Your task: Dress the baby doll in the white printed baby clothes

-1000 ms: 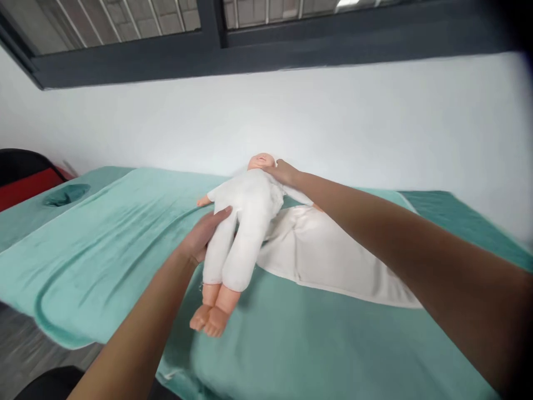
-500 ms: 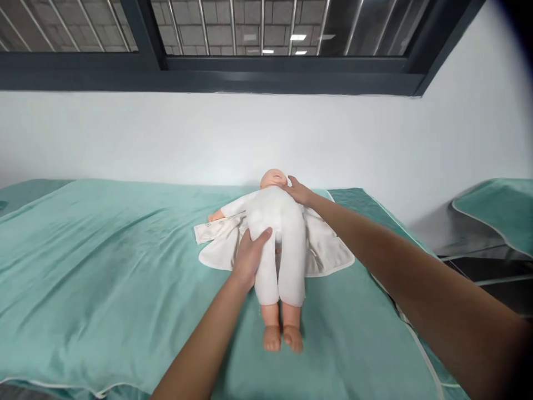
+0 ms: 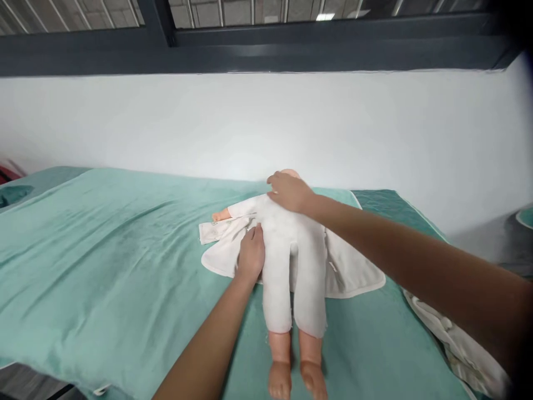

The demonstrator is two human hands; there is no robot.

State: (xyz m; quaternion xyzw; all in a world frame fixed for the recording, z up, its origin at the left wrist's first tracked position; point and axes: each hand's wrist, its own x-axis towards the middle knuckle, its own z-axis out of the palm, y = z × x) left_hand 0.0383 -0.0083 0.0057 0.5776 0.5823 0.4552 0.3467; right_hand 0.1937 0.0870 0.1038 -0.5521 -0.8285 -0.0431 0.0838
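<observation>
The right hand, loosely spread, covers the upper chest of the doll; the left hand touches its left side, grip unclear. Feet near, the doll lies over a pale garment on green bedding.

2 hands: left hand, right hand. 1 doll, under right hand. 2 doll feet, nearer than left hand. 1 doll arm showing, beyond left hand. 1 pale garment, beside left hand. 1 off-white cloth bundle, right of both.
</observation>
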